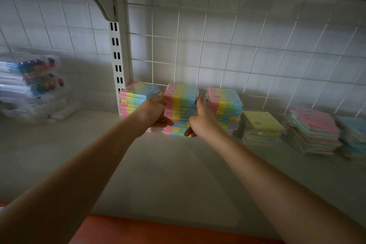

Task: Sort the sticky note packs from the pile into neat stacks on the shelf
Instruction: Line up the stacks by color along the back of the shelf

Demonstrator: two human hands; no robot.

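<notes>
Head view: a pale shelf is seen from above and in front, backed by a white wire grid and bounded on the left by a slotted upright. Against the grid, three stacks of striped sticky note packs are stood side by side: a left stack next to the upright, a middle stack and a right stack. The middle stack is gripped from both sides. The left hand is pressed to its left face, thumb up near the top pack and fingers curled across the lower front. The right hand is clamped on its right face, thumb raised along the upper edge and fingers curled round the lower front corner. The lowest packs of the middle stack are set slightly forward of the rest. Further right, apart from the striped stacks, lower piles are laid on the shelf: a yellow pile, a pink pile with uneven edges, and a blue pile at the frame edge. At far left, beyond the upright, clear marker packs are heaped. An orange strip is seen along the near edge.
</notes>
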